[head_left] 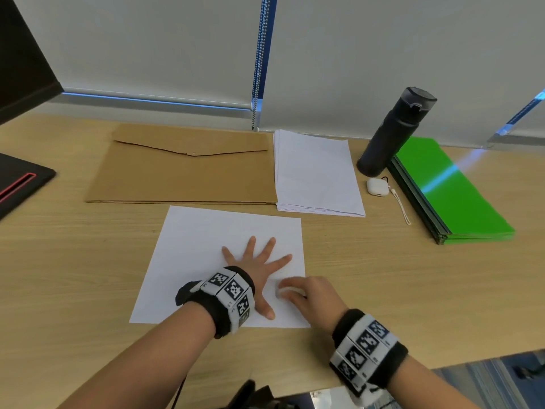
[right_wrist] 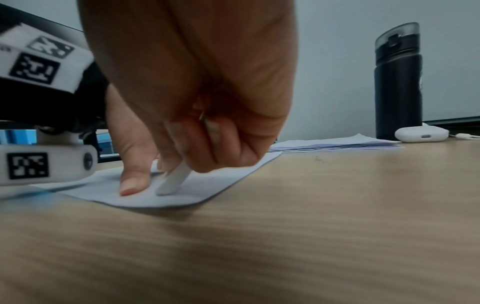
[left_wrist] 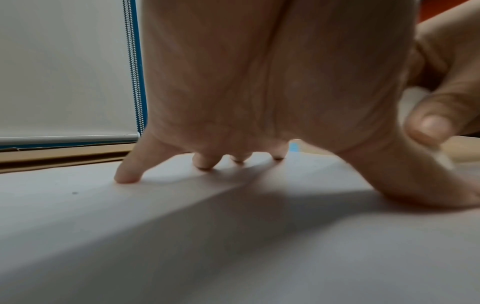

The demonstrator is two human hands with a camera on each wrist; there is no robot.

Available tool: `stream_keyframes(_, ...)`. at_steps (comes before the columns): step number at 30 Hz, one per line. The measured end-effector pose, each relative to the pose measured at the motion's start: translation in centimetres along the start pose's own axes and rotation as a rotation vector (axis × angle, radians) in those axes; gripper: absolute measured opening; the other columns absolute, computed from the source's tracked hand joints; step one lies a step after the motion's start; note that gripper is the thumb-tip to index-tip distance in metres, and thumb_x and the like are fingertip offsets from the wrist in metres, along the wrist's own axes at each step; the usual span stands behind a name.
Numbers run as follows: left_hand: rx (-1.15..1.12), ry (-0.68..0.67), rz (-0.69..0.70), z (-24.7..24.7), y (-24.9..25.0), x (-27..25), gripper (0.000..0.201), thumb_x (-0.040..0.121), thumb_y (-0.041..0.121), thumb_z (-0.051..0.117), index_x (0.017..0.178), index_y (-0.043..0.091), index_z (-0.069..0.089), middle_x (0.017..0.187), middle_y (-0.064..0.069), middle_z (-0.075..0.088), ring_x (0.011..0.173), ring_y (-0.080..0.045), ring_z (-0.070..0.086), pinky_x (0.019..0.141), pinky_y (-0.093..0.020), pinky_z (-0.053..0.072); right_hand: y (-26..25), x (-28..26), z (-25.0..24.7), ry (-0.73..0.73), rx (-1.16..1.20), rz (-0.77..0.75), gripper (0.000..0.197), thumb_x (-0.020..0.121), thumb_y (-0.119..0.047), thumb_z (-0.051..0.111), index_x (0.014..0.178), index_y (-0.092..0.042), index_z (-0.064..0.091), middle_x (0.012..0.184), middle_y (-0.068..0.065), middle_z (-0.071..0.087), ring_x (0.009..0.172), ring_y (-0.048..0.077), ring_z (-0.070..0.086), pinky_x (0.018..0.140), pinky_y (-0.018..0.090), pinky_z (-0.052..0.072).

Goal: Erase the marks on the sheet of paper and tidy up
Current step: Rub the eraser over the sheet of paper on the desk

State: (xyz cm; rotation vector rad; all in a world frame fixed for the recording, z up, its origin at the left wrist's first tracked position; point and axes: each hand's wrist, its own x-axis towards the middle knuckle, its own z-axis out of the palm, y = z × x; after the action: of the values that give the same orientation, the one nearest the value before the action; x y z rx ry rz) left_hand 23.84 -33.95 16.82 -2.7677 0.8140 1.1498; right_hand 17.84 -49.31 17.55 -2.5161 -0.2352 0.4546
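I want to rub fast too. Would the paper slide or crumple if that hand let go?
Probably it would. The sheet looks thin and floppy on smooth desk, so the eraser could likely drag or wrinkle it. The left hand is spread flat on it, seemingly for that reason.

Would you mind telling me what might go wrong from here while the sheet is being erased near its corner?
1. The right hand presses the eraser close to the near right corner of the sheet. That edge looks slightly lifted, so a stroke towards it could crease or tear it.
2. The left hand pins the sheet only with spread fingertips; a hard rub might shift the paper.
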Motion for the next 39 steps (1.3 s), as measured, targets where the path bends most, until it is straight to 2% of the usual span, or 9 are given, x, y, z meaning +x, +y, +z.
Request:
stream_keyframes(4, 0.0, 0.002, -0.004, 0.1, 0.1, 0.1, 0.121, 0.068, 0.058, 0.074, 0.142, 0.047, -0.022, 0.149, 0.005, -0.039, 0.138, -0.036, -0.032, 0.098, -0.079, 0.001, 0.3, -0.6, -1.2, -0.186, -0.105, -0.018, 0.025, 0.092, -0.026, 0.054, 0.112, -0.018, 0.067, 0.116, -0.002, 0.067, 0.1, 0.011, 0.06, 0.081, 0.016, 0.038)
stream_keyframes(9, -0.014, -0.013, 0.009, -0.1, -0.1, 0.0, 0.12, 0.069, 0.056, 0.074, 0.142, 0.048, -0.02, 0.149, 0.006, -0.039, 0.137, -0.036, -0.032, 0.098, -0.079, 0.0, -1.1, 1.4, -0.1, -0.034, -0.073, -0.07, 0.022, 0.092, -0.023, 0.053, 0.105, -0.018, 0.069, 0.107, 0.001, 0.071, 0.097, 0.019, 0.064, 0.09, 0.029, 0.046)
stream_keyframes(15, -0.002, 0.002, 0.0, 0.1, 0.0, 0.0, 0.121, 0.068, 0.057, 0.075, 0.142, 0.047, -0.021, 0.149, 0.005, -0.039, 0.137, -0.036, -0.032, 0.097, -0.079, 0.0, -0.3, 0.3, -1.4, -0.217, -0.151, -0.064, 0.024, 0.092, -0.025, 0.052, 0.11, -0.019, 0.068, 0.115, -0.003, 0.068, 0.104, 0.016, 0.06, 0.086, 0.018, 0.039)
stream_keyframes(20, -0.014, -0.008, 0.011, -0.1, -0.1, -0.1, 0.12, 0.069, 0.056, 0.075, 0.143, 0.048, -0.02, 0.149, 0.006, -0.039, 0.137, -0.036, -0.032, 0.097, -0.079, 0.0, -1.2, 1.5, -0.2, -0.064, -0.071, -0.045, 0.021, 0.092, -0.022, 0.052, 0.102, -0.019, 0.07, 0.106, -0.003, 0.071, 0.097, 0.016, 0.064, 0.085, 0.022, 0.043)
stream_keyframes(25, -0.001, -0.006, -0.001, 0.1, 0.0, 0.0, 0.121, 0.068, 0.057, 0.075, 0.142, 0.047, -0.021, 0.149, 0.005, -0.039, 0.137, -0.036, -0.032, 0.097, -0.079, 0.0, -0.2, 0.1, -1.1, -0.232, -0.102, -0.004, 0.024, 0.092, -0.026, 0.053, 0.11, -0.02, 0.068, 0.113, -0.001, 0.068, 0.103, 0.015, 0.06, 0.086, 0.02, 0.041)
stream_keyframes(28, -0.007, -0.008, 0.001, -0.1, 0.0, -0.1, 0.12, 0.069, 0.056, 0.075, 0.142, 0.047, -0.02, 0.149, 0.006, -0.039, 0.137, -0.036, -0.032, 0.098, -0.079, 0.0, -1.0, 1.5, -0.9, -0.145, -0.071, 0.006, 0.022, 0.092, -0.022, 0.052, 0.105, -0.02, 0.07, 0.109, -0.002, 0.07, 0.099, 0.014, 0.061, 0.08, 0.017, 0.039)
stream_keyframes(31, -0.004, -0.007, 0.003, -0.1, 0.0, -0.1, 0.12, 0.069, 0.056, 0.074, 0.143, 0.047, -0.02, 0.149, 0.005, -0.039, 0.137, -0.036, -0.032, 0.098, -0.079, 0.001, -0.9, 1.3, -0.1, -0.029, 0.028, 0.069, 0.021, 0.092, -0.025, 0.052, 0.102, -0.023, 0.071, 0.111, -0.003, 0.069, 0.1, 0.016, 0.062, 0.083, 0.021, 0.042)
stream_keyframes(36, 0.001, -0.008, -0.006, 0.0, 0.1, 0.0, 0.121, 0.069, 0.057, 0.074, 0.142, 0.047, -0.022, 0.149, 0.005, -0.039, 0.137, -0.036, -0.032, 0.097, -0.079, 0.0, 0.0, -0.8, -0.2, -0.2, -0.01, 0.061, 0.022, 0.09, -0.026, 0.056, 0.106, -0.02, 0.07, 0.113, -0.004, 0.068, 0.105, 0.013, 0.059, 0.086, 0.018, 0.038)
stream_keyframes(39, 0.003, -0.008, 0.0, 0.0, 0.0, 0.0, 0.12, 0.07, 0.057, 0.074, 0.142, 0.047, -0.022, 0.149, 0.005, -0.039, 0.137, -0.036, -0.032, 0.098, -0.079, 0.002, -0.5, 1.0, -0.5, -0.098, 0.017, 0.099, 0.02, 0.09, -0.024, 0.056, 0.102, -0.02, 0.071, 0.109, 0.0, 0.069, 0.099, 0.015, 0.06, 0.084, 0.021, 0.041)
